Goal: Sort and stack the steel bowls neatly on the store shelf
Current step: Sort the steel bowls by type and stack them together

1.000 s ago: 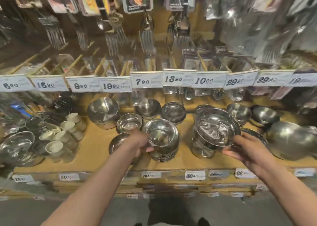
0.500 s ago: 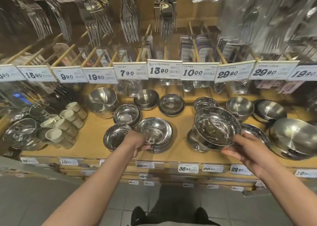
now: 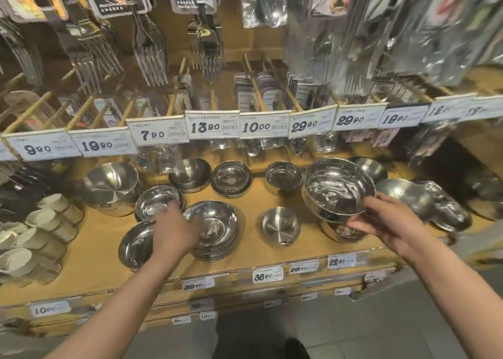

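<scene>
Steel bowls stand in groups on the wooden shelf [image 3: 245,247]. My right hand [image 3: 381,219] grips the near rim of a large steel bowl [image 3: 336,188], lifted and tilted above a smaller bowl [image 3: 340,232] on the shelf. My left hand [image 3: 174,228] rests on the left rim of a stack of shallow bowls [image 3: 217,230], its fingers spread and blurred. A single bowl [image 3: 134,245] lies under my left wrist, another [image 3: 158,202] just behind it. A small bowl [image 3: 280,225] stands alone in the middle.
More bowls line the back row: a big one [image 3: 110,184] at left, others [image 3: 190,173], [image 3: 231,177], [image 3: 283,174]. Large bowls [image 3: 408,195] crowd the right. White ramekins [image 3: 40,222] sit far left. Price tags [image 3: 212,127] and hanging forks [image 3: 149,59] overhang the shelf.
The stack under my left hand went from tilted to flat on the shelf, and the hand loosened on it. My right hand keeps the large bowl raised. The camera moved nearer.
</scene>
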Demonstrator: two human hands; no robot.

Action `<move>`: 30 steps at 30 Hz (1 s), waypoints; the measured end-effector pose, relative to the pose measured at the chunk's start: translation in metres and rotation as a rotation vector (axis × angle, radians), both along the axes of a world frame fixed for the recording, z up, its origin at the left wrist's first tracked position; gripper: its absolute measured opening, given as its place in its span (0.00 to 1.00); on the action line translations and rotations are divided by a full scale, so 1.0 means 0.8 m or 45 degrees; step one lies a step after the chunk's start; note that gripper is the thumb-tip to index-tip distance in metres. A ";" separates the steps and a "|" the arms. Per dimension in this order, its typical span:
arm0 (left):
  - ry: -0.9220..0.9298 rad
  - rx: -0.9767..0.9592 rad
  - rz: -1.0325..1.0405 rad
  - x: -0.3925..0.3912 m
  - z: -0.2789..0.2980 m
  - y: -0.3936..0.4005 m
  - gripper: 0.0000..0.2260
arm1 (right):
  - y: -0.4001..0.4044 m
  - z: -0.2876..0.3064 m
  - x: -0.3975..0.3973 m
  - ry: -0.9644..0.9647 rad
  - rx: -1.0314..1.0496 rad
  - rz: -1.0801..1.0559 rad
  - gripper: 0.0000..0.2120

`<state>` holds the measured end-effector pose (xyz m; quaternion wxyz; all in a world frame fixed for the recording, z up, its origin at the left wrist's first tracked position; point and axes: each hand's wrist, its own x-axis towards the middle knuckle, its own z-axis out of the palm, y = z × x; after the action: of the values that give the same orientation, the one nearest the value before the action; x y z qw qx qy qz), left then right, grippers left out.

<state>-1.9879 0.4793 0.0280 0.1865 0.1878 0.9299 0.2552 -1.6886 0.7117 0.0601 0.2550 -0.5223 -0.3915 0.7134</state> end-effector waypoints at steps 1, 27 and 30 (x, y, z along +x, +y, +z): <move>0.070 0.050 -0.081 0.007 0.010 0.010 0.29 | 0.012 0.003 0.010 -0.009 0.030 -0.025 0.08; -0.488 0.353 -0.067 0.257 -0.082 0.276 0.18 | 0.138 -0.107 0.073 -0.692 0.607 0.603 0.06; -0.484 0.346 -0.052 0.263 -0.084 0.275 0.18 | 0.141 -0.111 0.068 -0.812 0.744 0.728 0.10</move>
<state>-1.7779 0.6991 -0.0396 0.3363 0.1785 0.8312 0.4052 -1.6341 0.8243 -0.0289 0.0529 -0.4929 -0.7596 0.4210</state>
